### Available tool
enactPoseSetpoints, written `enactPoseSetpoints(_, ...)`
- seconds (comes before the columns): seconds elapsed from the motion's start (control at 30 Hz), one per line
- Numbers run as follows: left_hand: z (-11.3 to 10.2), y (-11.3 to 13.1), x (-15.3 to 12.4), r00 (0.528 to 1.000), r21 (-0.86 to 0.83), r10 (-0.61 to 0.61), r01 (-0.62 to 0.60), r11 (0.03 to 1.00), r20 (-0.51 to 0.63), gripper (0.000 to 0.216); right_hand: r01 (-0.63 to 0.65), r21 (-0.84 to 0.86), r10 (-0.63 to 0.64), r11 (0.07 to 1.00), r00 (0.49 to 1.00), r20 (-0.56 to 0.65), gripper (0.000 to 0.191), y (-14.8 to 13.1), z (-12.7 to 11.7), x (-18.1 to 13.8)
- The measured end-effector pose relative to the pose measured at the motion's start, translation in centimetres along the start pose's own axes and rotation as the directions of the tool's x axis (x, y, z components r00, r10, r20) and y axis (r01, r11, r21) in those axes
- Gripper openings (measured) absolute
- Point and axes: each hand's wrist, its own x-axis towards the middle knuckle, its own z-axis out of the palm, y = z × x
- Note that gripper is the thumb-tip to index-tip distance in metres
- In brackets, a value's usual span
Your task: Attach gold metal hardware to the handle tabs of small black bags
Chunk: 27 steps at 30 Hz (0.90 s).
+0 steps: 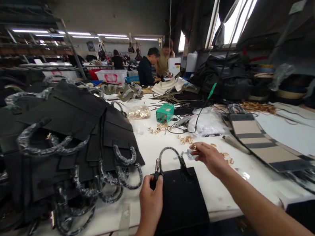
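A black bag panel (183, 198) with a wrapped loop handle (168, 151) lies at the near edge of the white table (155, 142). My left hand (150, 199) is closed on the panel's top left corner, by the left end of the handle. My right hand (209, 157) hovers just right of the handle, its fingers pinched on a small gold metal piece (193, 148). Several loose gold fittings (186, 140) lie on the table just beyond it.
A big pile of black panels with wrapped handles (67, 137) fills the left side. A green box (164, 112), cables, a plastic bag (206, 122) and beige-and-black panels (257, 137) lie to the right. People work at the far end (151, 66).
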Motion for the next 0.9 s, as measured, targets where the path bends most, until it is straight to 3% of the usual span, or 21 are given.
enactPoseSetpoints(0.1,-0.1,0.0,-0.1,0.998,-0.085,-0.032,0.026,0.996,-0.061,0.024,-0.117,0.397,0.073,0.91,0.989,0.125,0.038,-1.2,2.3,-4.0)
enactPoseSetpoints(0.17,-0.2,0.0,-0.2,0.993,-0.15,-0.075,0.061,0.987,-0.089,0.021,-0.137,0.474,0.105,0.87,0.99,0.093,0.029,-1.8,3.6,-6.0)
enactPoseSetpoints(0.27,-0.6,0.1,-0.5,0.974,-0.281,-0.215,0.189,0.941,-0.066,0.032,-0.046,0.357,0.072,0.933,0.996,-0.059,0.026,-1.9,4.7,-7.8)
enactPoseSetpoints(0.33,-0.8,0.6,-0.7,0.939,-0.444,-0.34,0.329,0.834,0.057,0.037,0.057,0.184,-0.039,0.981,0.994,-0.101,0.028,-1.7,5.1,-8.4)
enactPoseSetpoints(0.43,-0.9,1.4,-1.0,0.845,-0.584,-0.451,0.528,0.616,0.288,0.023,0.197,-0.026,-0.198,0.98,0.979,-0.043,0.027,-0.9,5.9,-9.0)
enactPoseSetpoints(0.53,-1.1,2.0,-1.2,0.779,-0.575,-0.511,0.62,0.534,0.364,0.023,0.205,-0.059,-0.205,0.977,0.979,0.0,0.023,0.0,6.7,-9.2)
enactPoseSetpoints(0.6,-1.3,2.0,-1.3,0.798,-0.556,-0.51,0.595,0.58,0.321,0.027,0.161,-0.006,-0.161,0.987,0.987,0.005,0.018,0.5,7.2,-9.0)
enactPoseSetpoints(0.73,-1.3,1.4,-1.5,0.926,-0.478,-0.362,0.366,0.798,0.105,0.032,0.085,0.081,-0.085,0.993,0.996,0.002,0.014,0.5,7.7,-8.7)
enactPoseSetpoints(0.9,-0.5,0.3,-1.7,0.974,-0.468,-0.209,0.224,0.855,0.086,0.038,0.078,-0.028,-0.079,0.997,0.996,-0.03,0.017,-0.6,8.1,-8.6)
